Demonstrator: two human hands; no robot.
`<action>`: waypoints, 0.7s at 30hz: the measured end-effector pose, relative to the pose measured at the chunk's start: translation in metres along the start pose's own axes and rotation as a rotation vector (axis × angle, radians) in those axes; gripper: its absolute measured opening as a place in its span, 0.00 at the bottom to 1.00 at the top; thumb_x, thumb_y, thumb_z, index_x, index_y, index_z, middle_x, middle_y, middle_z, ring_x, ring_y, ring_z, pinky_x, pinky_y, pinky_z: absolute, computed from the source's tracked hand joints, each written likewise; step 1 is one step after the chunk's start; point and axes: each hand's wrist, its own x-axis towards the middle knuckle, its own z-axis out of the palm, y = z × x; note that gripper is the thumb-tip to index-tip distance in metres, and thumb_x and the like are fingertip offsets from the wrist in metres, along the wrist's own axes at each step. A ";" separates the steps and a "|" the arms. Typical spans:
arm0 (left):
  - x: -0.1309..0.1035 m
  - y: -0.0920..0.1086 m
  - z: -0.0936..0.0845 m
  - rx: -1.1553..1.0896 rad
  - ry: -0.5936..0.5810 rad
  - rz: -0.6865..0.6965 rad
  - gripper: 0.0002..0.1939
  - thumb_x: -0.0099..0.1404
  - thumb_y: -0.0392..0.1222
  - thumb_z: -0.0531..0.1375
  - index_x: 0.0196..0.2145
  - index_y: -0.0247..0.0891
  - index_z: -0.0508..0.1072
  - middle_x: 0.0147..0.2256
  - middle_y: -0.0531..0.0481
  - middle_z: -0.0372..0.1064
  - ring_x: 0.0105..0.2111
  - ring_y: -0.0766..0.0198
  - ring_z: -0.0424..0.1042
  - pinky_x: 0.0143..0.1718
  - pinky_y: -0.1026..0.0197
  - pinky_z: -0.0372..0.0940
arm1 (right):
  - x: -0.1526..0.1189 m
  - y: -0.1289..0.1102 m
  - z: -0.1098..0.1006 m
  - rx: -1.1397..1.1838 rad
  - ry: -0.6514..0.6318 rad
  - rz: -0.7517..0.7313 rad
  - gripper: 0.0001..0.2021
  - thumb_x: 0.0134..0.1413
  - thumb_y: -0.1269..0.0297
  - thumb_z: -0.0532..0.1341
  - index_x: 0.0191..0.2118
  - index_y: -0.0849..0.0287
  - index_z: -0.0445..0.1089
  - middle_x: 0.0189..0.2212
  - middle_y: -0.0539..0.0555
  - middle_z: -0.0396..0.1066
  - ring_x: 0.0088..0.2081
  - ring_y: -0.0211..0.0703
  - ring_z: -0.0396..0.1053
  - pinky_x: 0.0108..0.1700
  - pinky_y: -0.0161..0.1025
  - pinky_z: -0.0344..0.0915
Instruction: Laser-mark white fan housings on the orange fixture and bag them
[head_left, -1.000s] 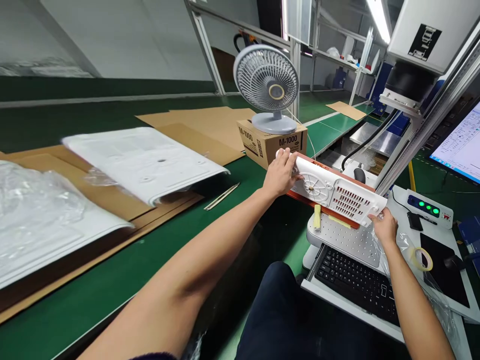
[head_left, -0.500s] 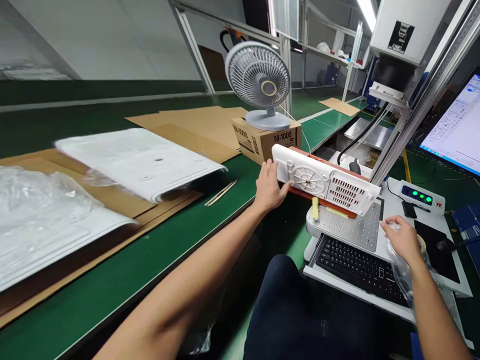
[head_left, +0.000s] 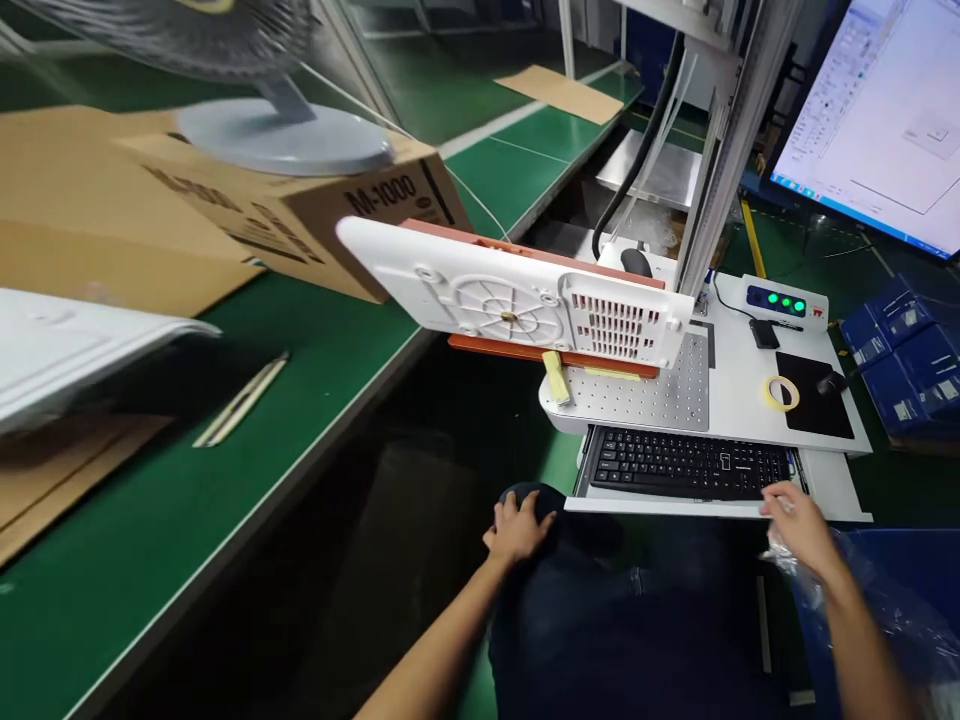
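Note:
A white plastic panel (head_left: pixel 510 300) with a round spoked pattern and a vented grille rests tilted on an orange fixture (head_left: pixel 525 352) over the perforated metal plate (head_left: pixel 645 395). Neither hand touches it. My left hand (head_left: pixel 517 527) lies on my knee, fingers spread, holding nothing. My right hand (head_left: pixel 799 520) is low at the right, just in front of the black keyboard (head_left: pixel 686 462), gripping a crumpled clear plastic bag (head_left: pixel 885 610).
A cardboard box marked M-1000 (head_left: pixel 300 215) carries a grey fan base (head_left: pixel 285 135). A green conveyor (head_left: pixel 187 500) holds white panels (head_left: pixel 67 350) and cardboard at the left. Tape roll (head_left: pixel 781 393), control box with green lights (head_left: pixel 784 300), monitor (head_left: pixel 877 120) and blue bins (head_left: pixel 900 350) lie right.
My left hand let go of the white panel and dropped to my knee. My right hand pulled back toward me with the plastic bag. The view tilted down and right.

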 end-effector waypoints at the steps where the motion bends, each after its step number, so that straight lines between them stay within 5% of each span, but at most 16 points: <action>1: -0.004 0.005 0.010 0.015 -0.009 -0.011 0.34 0.75 0.57 0.55 0.72 0.42 0.66 0.78 0.25 0.44 0.78 0.26 0.44 0.71 0.26 0.53 | 0.005 0.004 0.018 -0.021 0.014 -0.022 0.22 0.58 0.42 0.57 0.46 0.54 0.73 0.40 0.56 0.81 0.30 0.50 0.77 0.35 0.45 0.73; 4: -0.010 0.009 0.024 0.039 -0.026 -0.032 0.34 0.76 0.58 0.55 0.74 0.45 0.66 0.80 0.27 0.34 0.80 0.26 0.35 0.73 0.26 0.45 | 0.022 0.007 0.057 -0.107 0.045 -0.112 0.12 0.60 0.55 0.56 0.45 0.52 0.70 0.51 0.56 0.80 0.49 0.54 0.79 0.51 0.47 0.72; 7: -0.010 0.004 0.023 0.032 -0.037 -0.027 0.33 0.77 0.60 0.54 0.74 0.50 0.65 0.81 0.30 0.33 0.80 0.31 0.35 0.74 0.30 0.46 | 0.038 0.002 0.074 -0.184 0.035 -0.177 0.06 0.62 0.65 0.55 0.44 0.52 0.66 0.59 0.57 0.76 0.60 0.54 0.74 0.58 0.46 0.67; 14: -0.015 0.004 0.012 -0.094 -0.001 -0.036 0.32 0.73 0.57 0.58 0.71 0.51 0.69 0.81 0.33 0.35 0.81 0.32 0.35 0.74 0.28 0.45 | 0.059 0.000 0.085 -0.273 0.024 -0.131 0.06 0.61 0.68 0.57 0.42 0.52 0.67 0.43 0.57 0.80 0.43 0.56 0.78 0.45 0.44 0.65; 17: -0.017 0.010 -0.004 -0.222 0.051 -0.070 0.31 0.70 0.54 0.61 0.68 0.48 0.72 0.80 0.34 0.45 0.80 0.32 0.41 0.73 0.29 0.50 | 0.053 -0.005 0.079 -0.244 0.047 -0.141 0.08 0.61 0.60 0.57 0.42 0.51 0.71 0.41 0.57 0.81 0.43 0.59 0.78 0.46 0.47 0.67; 21: -0.027 0.019 -0.044 -0.436 0.260 -0.169 0.29 0.76 0.52 0.48 0.67 0.37 0.69 0.69 0.30 0.66 0.72 0.38 0.62 0.71 0.36 0.60 | 0.025 -0.025 0.061 -0.077 0.021 -0.183 0.19 0.65 0.41 0.58 0.43 0.51 0.74 0.45 0.57 0.81 0.36 0.55 0.76 0.41 0.47 0.71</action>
